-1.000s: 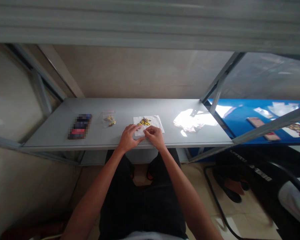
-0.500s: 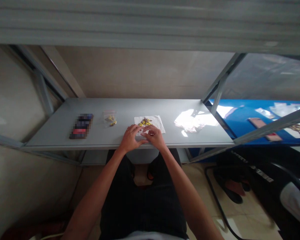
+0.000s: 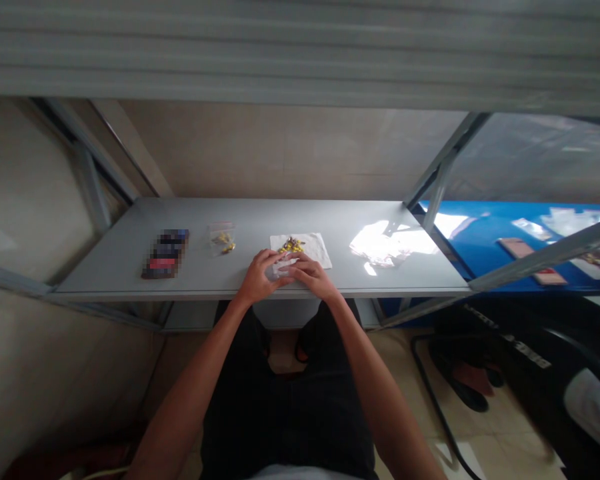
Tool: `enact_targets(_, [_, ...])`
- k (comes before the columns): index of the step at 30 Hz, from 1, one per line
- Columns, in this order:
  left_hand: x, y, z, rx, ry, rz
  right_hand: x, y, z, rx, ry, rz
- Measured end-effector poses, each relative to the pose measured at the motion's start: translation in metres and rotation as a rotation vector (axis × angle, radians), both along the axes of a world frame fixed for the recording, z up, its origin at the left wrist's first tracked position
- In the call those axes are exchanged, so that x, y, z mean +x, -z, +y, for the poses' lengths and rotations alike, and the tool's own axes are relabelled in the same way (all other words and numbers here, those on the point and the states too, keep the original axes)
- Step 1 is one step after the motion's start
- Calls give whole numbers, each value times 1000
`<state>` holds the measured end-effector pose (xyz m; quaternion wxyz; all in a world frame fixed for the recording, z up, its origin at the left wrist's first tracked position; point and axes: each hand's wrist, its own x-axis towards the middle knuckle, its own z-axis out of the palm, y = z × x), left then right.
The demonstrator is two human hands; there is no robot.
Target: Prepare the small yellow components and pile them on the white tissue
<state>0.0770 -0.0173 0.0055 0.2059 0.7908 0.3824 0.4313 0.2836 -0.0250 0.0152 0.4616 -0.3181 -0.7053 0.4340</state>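
Grey, matt and smooth, a long rectangular shelf-table [image 3: 260, 217] fills the middle of the view, framed by slanted metal struts. Two bare forearms reach up from the bottom of the picture to its near edge.

The left hand [image 3: 257, 280] and the right hand [image 3: 313, 277] meet fingertip to fingertip. Between them they pinch one small clear bag [image 3: 279, 269], thin and glossy, with the fingers of both hands curled onto it. The bag lies low on the table, over the near edge of one square white paper sheet [image 3: 314, 248], which looks soft and slightly crumpled.

At 12 o'clock from the hands, on that sheet, sits one loose heap of yellow pieces [image 3: 291, 246]. They are tiny and shiny, too small to count.

At 10 o'clock from the hands lies one filled bag [image 3: 221, 239], clear plastic with a few of the same yellow bits inside. Further toward 9 o'clock rests one dark flat block [image 3: 165, 253], rectangular, its surface blurred out.

At 2 o'clock, a pile of empty bags [image 3: 385, 245] glares white in a patch of sunlight; their number cannot be told.

At 3 o'clock, well apart, stands a blue table [image 3: 485, 233] with small flat items on it.
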Motion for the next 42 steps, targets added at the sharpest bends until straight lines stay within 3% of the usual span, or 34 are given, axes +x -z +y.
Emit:
enact_targets(13, [2,11,6,-43,-21,27,3,5,-2,-41,103,-23])
enact_targets(24, [-2,2,4,-85,50,-82,1,7,-2,-7,201,1])
enact_targets(30, [-4,0,3,-93,-36,-133,-3,6,-5,2,159,-12])
enact_targets(33, [-5,0,3,-88,-84,-175,-2,6,1,29,281,-7])
enact_targets(38, [-5,2,6,-96,-102,-194,5,10,39,131,580,-294])
enact_targets(42, [-5,6,7,-84,-116,-146,8,11,62,176,542,-564])
